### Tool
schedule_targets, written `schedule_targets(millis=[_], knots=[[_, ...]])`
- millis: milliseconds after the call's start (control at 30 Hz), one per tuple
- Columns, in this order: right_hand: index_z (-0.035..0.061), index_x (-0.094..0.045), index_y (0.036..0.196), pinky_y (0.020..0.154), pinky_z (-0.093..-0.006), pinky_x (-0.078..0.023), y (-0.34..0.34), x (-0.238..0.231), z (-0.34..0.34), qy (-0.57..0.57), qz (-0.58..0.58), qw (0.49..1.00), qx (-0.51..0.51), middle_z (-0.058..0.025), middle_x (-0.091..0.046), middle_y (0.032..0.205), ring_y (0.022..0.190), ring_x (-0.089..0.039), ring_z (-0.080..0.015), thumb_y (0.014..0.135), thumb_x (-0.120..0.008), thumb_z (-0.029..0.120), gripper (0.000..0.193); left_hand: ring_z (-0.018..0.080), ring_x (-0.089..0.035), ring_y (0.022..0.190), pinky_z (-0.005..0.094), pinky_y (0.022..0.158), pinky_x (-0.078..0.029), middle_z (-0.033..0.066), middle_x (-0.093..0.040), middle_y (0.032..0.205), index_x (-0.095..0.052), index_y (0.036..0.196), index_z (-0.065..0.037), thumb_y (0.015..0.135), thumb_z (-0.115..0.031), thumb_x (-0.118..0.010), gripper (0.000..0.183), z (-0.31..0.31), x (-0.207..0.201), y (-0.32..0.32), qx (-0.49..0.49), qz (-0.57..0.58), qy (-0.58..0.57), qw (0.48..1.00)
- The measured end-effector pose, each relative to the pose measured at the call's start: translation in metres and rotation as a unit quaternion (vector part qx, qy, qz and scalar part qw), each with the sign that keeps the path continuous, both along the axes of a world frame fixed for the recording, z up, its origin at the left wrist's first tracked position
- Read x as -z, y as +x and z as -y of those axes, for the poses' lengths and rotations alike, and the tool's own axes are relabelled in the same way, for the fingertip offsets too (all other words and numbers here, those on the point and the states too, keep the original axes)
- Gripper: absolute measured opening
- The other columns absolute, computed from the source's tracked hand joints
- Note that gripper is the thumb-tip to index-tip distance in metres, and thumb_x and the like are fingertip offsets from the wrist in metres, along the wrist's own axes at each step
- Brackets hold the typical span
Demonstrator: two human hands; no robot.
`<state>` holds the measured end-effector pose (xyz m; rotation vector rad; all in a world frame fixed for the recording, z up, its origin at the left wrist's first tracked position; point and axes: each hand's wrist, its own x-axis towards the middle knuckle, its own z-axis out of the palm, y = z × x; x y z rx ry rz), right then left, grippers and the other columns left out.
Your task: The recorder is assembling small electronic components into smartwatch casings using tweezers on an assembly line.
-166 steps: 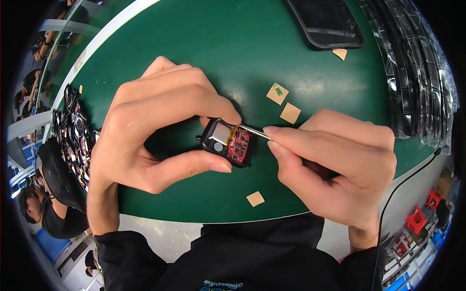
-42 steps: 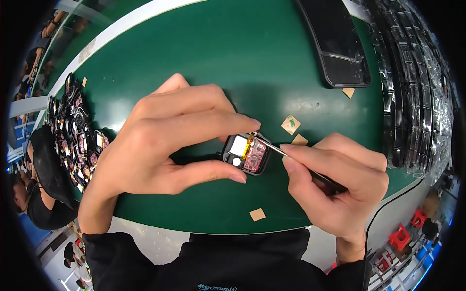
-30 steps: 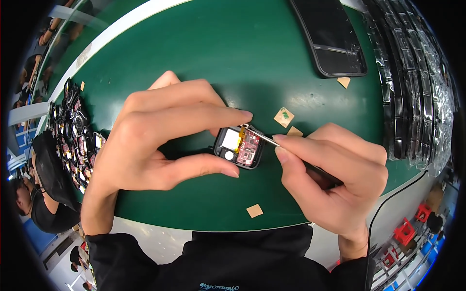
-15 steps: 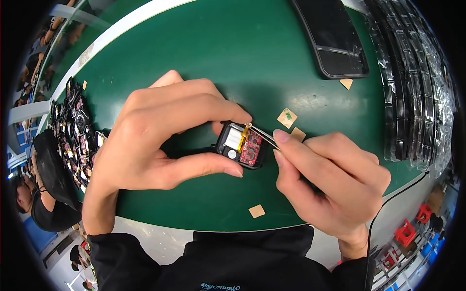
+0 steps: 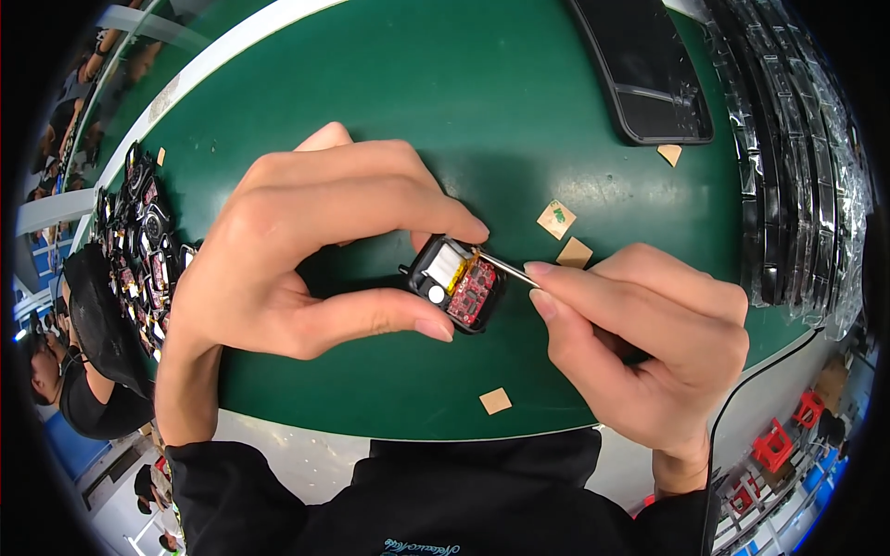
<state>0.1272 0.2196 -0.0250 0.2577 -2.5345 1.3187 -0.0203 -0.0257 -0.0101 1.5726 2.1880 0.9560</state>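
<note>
- An open black case (image 5: 429,252), its red circuit board (image 5: 473,295) facing up, is held above a green tabletop (image 5: 371,408), between the two hands.
- The case is gripped by its edges in the left hand (image 5: 278,241), the thumb at the lower side, the forefinger at the upper, the two curved well apart around it.
- A thin metal tool (image 5: 513,269) is pinched closely between thumb and forefinger of the right hand (image 5: 649,343), its tip set at the case's upper right edge; exact contact cannot be told.
- Best served, it is judged, by a firm edge grip, light pressure and a low tool angle, with the board and the yellow strip (image 5: 458,279) spared any scrape.
- The left fingertip, lying just beside the tip, should be guarded against a slip.
</note>
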Motion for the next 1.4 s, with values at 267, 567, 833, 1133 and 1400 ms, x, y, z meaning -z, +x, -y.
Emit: schedule_targets(millis=[267, 567, 833, 1133, 1400], knots=[[-0.0026, -0.087, 0.104, 0.048, -0.0238, -0.036, 0.002, 0.001, 0.001, -0.016, 0.004, 1.0, 0.001, -0.0043, -0.068, 0.072, 0.052, -0.055, -0.0074, 0.078, -0.083, -0.012, 0.028, 0.0206, -0.07, 0.079, 0.0348, 0.072, -0.036, 0.0091, -0.08, 0.093, -0.086, 0.113, -0.003, 0.071, -0.045, -0.099, 0.06, -0.002, -0.002, 0.003, 0.012, -0.024, 0.005, 1.0], [-0.0027, -0.087, 0.102, 0.046, -0.0233, -0.035, 0.003, 0.006, -0.003, -0.015, -0.037, 0.999, -0.01, -0.0032, -0.068, 0.071, 0.049, -0.052, -0.0047, 0.078, -0.083, -0.011, 0.026, 0.021, -0.07, 0.078, 0.0338, 0.074, -0.04, 0.0079, -0.08, 0.094, -0.085, 0.113, -0.003, 0.071, -0.037, -0.102, 0.057, -0.003, -0.004, 0.002, 0.002, -0.021, 0.002, 1.0], [-0.0027, -0.084, 0.107, 0.044, -0.0277, -0.039, 0.012, -0.005, -0.007, -0.095, -0.047, 0.99, 0.089, -0.0045, -0.066, 0.073, 0.048, -0.052, -0.0089, 0.084, -0.085, -0.006, 0.023, 0.0249, -0.07, 0.079, 0.0349, 0.072, -0.049, 0.0062, -0.076, 0.089, -0.084, 0.11, -0.004, 0.068, -0.028, -0.104, 0.052, -0.013, -0.01, 0.01, 0.003, -0.11, 0.017, 0.994], [-0.0046, -0.083, 0.109, 0.047, -0.0306, -0.041, 0.013, 0.006, -0.003, -0.152, -0.082, 0.979, 0.113, -0.0067, -0.065, 0.074, 0.053, -0.055, -0.0118, 0.093, -0.082, 0.0, 0.017, 0.0083, -0.059, 0.059, 0.0223, 0.055, -0.044, 0.0033, -0.07, 0.077, -0.083, 0.105, -0.002, 0.066, -0.02, -0.104, 0.048, -0.041, -0.032, -0.012, -0.069, -0.03, 0.113, 0.991], [-0.0042, -0.082, 0.11, 0.054, -0.0367, -0.047, 0.013, 0.011, -0.009, -0.145, -0.095, 0.98, 0.094, -0.0113, -0.067, 0.077, 0.056, -0.059, -0.0212, 0.095, -0.08, 0.003, 0.016, 0.0249, -0.069, 0.099, 0.0373, 0.084, -0.055, 0.0095, -0.075, 0.117, -0.08, 0.125, -0.004, 0.08, -0.021, -0.096, 0.05, -0.245, -0.107, -0.047, 0.151, -0.119, 0.148, 0.97]])
